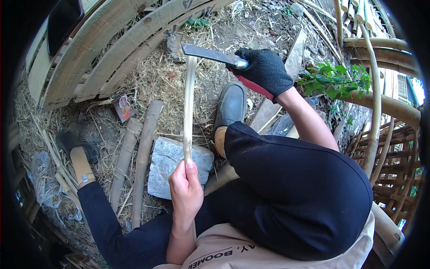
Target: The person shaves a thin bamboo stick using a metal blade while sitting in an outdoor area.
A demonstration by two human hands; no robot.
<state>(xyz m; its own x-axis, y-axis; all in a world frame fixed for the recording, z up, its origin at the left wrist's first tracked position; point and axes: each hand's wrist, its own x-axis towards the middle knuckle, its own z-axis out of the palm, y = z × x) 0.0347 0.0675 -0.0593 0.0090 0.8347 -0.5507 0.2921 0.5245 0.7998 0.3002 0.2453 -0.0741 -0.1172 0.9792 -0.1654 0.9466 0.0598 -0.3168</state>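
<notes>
My bare left hand [185, 190] is closed round the lower end of a pale bamboo strip [189, 105], thumb laid along it. The strip points up and away from me, passing over a grey stone block [165, 163]. In a black and red glove, my right hand [265, 71] grips a large knife [207, 53] by its handle end; the handle itself is mostly hidden in the fingers. Its broad dark blade reaches left across the strip's far end. Whether the edge has entered the bamboo, I cannot tell.
Two bamboo poles [145, 161] lie left of the stone. Wooden slats [107, 40] stand at the upper left with a dark phone-like slab [65, 24] on them. A leafy plant [333, 80] and bamboo framing [374, 103] are at right. Shavings cover the ground around my shoe [231, 105].
</notes>
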